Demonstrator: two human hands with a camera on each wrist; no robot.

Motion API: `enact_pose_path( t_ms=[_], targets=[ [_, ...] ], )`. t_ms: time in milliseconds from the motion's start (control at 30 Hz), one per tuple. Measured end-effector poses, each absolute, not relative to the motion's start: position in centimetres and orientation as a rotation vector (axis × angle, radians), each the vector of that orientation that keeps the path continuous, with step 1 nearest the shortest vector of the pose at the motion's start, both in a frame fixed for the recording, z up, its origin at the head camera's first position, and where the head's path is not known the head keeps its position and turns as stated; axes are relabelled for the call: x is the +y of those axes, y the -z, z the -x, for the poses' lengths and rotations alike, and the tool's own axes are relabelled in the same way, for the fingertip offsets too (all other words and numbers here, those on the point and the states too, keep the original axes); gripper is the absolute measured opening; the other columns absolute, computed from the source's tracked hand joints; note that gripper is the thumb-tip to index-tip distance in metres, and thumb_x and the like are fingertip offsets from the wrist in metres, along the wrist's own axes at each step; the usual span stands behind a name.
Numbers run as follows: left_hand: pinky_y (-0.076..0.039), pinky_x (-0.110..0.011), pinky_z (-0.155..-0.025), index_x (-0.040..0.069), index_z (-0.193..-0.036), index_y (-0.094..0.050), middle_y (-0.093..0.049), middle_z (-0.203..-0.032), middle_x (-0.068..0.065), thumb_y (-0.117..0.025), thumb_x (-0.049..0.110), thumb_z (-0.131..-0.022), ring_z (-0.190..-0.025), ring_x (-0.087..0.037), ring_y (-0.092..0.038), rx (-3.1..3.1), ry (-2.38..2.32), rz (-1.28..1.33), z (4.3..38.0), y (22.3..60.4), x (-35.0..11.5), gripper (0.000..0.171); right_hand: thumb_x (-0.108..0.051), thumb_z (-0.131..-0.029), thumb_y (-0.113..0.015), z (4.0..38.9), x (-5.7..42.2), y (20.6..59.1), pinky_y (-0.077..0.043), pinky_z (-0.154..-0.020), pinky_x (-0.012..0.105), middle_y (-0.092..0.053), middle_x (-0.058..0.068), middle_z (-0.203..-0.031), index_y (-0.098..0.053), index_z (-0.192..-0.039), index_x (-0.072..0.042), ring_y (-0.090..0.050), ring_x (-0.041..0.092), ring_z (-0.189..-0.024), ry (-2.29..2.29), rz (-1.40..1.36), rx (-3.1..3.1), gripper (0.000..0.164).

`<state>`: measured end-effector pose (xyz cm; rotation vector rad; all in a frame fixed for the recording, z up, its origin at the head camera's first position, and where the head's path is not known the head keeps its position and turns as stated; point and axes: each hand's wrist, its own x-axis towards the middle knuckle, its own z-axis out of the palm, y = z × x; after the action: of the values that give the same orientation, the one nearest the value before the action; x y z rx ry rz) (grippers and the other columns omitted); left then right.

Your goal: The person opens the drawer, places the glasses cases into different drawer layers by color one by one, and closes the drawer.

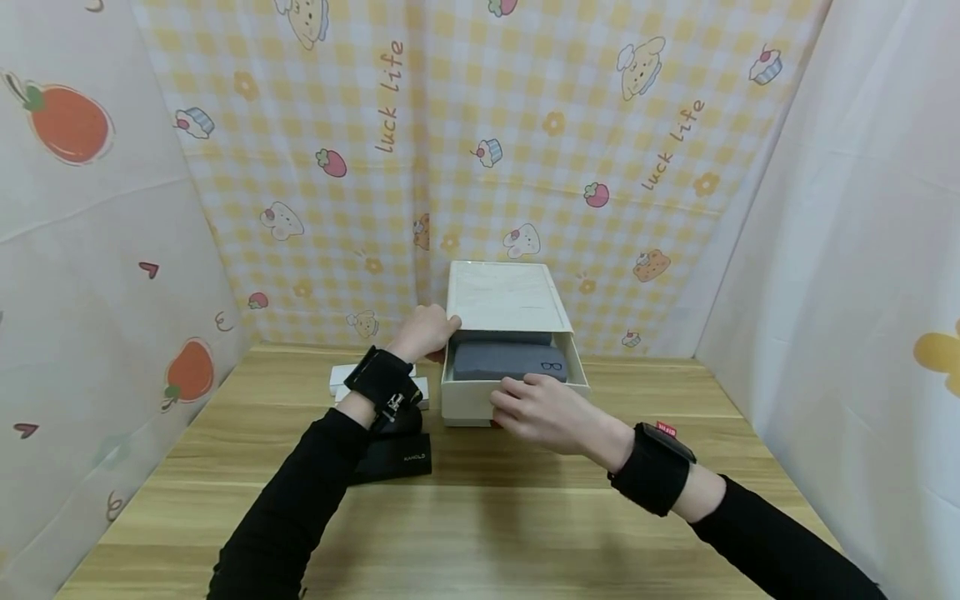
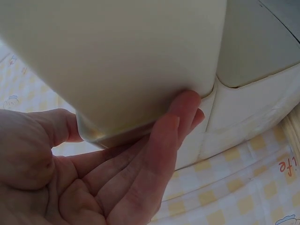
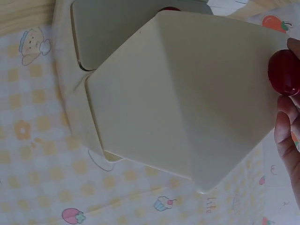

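A white two-drawer box [image 1: 506,296] stands at the back of the table with its upper drawer [image 1: 468,392] pulled out. Inside that drawer lies a grey glasses case [image 1: 506,360] marked with a small pair of glasses; darker contents behind it are partly hidden under the box top. My left hand [image 1: 425,332] grips the box at its left front edge, thumb on top and fingers along the side. At the drawer front, my right hand [image 1: 547,417] pinches a red round knob [image 3: 283,72]. The lower drawer [image 3: 112,33] is closed, its own red knob [image 3: 169,9] partly covered.
Left of the box, partly under my left forearm, lie a black case with pale lettering [image 1: 405,458], a black rounded item [image 1: 402,422] and small white boxes [image 1: 422,390]. Patterned cloth [image 1: 510,108] hangs close behind the box, with white cloth at both sides.
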<state>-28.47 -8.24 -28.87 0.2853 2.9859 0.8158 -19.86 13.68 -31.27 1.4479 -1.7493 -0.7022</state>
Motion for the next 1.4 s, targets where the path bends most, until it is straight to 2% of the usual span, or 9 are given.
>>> enact_pose_path(
  t_ms=[133,300,467,833,933,1100,1267,1400],
  targets=[
    [-0.037,-0.024,-0.053,0.014,-0.049,-0.044,-0.060,-0.049,-0.007,-0.037,0.025,-0.099,-0.045,-0.017,-0.058,2.992,-0.800,-0.284,28.5,28.8,-8.2,0.052,-0.025,-0.088,-0.064,21.0,13.6,31.4,-0.044,-0.063,0.021,-0.058,-0.003,-0.097,-0.067,-0.093,-0.019,-0.055,0.012,-0.089,0.702,-1.424,-1.790,0.008],
    [-0.037,-0.024,-0.052,0.013,-0.048,-0.047,-0.055,-0.044,-0.001,-0.037,0.025,-0.099,-0.043,-0.016,-0.055,3.001,-0.781,-0.297,28.5,28.7,-8.2,0.054,-0.020,-0.088,-0.065,22.6,13.5,31.6,-0.044,-0.063,0.021,-0.059,-0.002,-0.100,-0.067,-0.093,-0.018,-0.054,0.013,-0.090,0.703,-1.396,-1.837,0.006],
    [-0.044,-0.025,-0.058,0.009,-0.051,-0.058,-0.062,-0.047,-0.004,-0.037,0.025,-0.100,-0.043,-0.016,-0.058,2.990,-0.795,-0.316,28.4,28.7,-8.3,0.055,-0.018,-0.087,-0.067,23.9,13.5,31.7,-0.045,-0.063,0.021,-0.059,0.000,-0.101,-0.068,-0.093,-0.017,-0.054,0.013,-0.090,0.678,-1.368,-1.875,0.006],
    [-0.048,-0.028,-0.064,0.003,-0.060,-0.060,-0.070,-0.062,-0.014,-0.037,0.024,-0.100,-0.044,-0.014,-0.060,2.975,-0.826,-0.304,28.1,28.7,-8.2,0.050,-0.012,-0.088,-0.063,26.7,13.0,32.2,-0.048,-0.067,0.024,-0.056,0.002,-0.097,-0.065,-0.093,-0.012,-0.052,0.015,-0.085,0.634,-1.290,-1.918,0.005],
    [-0.046,-0.026,-0.061,0.004,-0.059,-0.059,-0.070,-0.062,-0.013,-0.037,0.024,-0.100,-0.044,-0.014,-0.060,2.975,-0.828,-0.311,28.1,28.7,-8.2,0.051,-0.009,-0.087,-0.064,27.2,12.9,32.3,-0.048,-0.067,0.024,-0.057,0.002,-0.096,-0.066,-0.092,-0.012,-0.053,0.015,-0.084,0.609,-1.275,-1.913,0.006],
    [-0.041,-0.024,-0.055,0.011,-0.052,-0.048,-0.069,-0.061,-0.013,-0.036,0.025,-0.100,-0.044,-0.015,-0.060,2.980,-0.808,-0.313,28.3,28.7,-8.1,0.051,-0.009,-0.086,-0.067,27.5,13.0,32.4,-0.047,-0.064,0.023,-0.057,0.003,-0.097,-0.067,-0.092,-0.012,-0.052,0.015,-0.084,0.595,-1.256,-1.921,0.007],
    [-0.040,-0.023,-0.052,0.011,-0.056,-0.050,-0.070,-0.063,-0.014,-0.037,0.027,-0.101,-0.042,-0.014,-0.058,2.988,-0.789,-0.291,28.3,28.6,-8.1,0.049,-0.012,-0.086,-0.068,27.6,12.9,32.5,-0.048,-0.065,0.023,-0.058,0.003,-0.097,-0.067,-0.091,-0.012,-0.052,0.015,-0.085,0.552,-1.259,-1.957,0.006],
    [-0.039,-0.023,-0.050,0.011,-0.054,-0.049,-0.068,-0.058,-0.012,-0.037,0.028,-0.100,-0.041,-0.014,-0.054,3.016,-0.789,-0.290,28.3,29.0,-8.1,0.051,-0.018,-0.083,-0.073,27.5,12.9,32.2,-0.050,-0.064,0.023,-0.060,0.002,-0.091,-0.067,-0.087,-0.011,-0.054,0.014,-0.080,0.324,-1.267,-2.083,0.010]
  ],
)
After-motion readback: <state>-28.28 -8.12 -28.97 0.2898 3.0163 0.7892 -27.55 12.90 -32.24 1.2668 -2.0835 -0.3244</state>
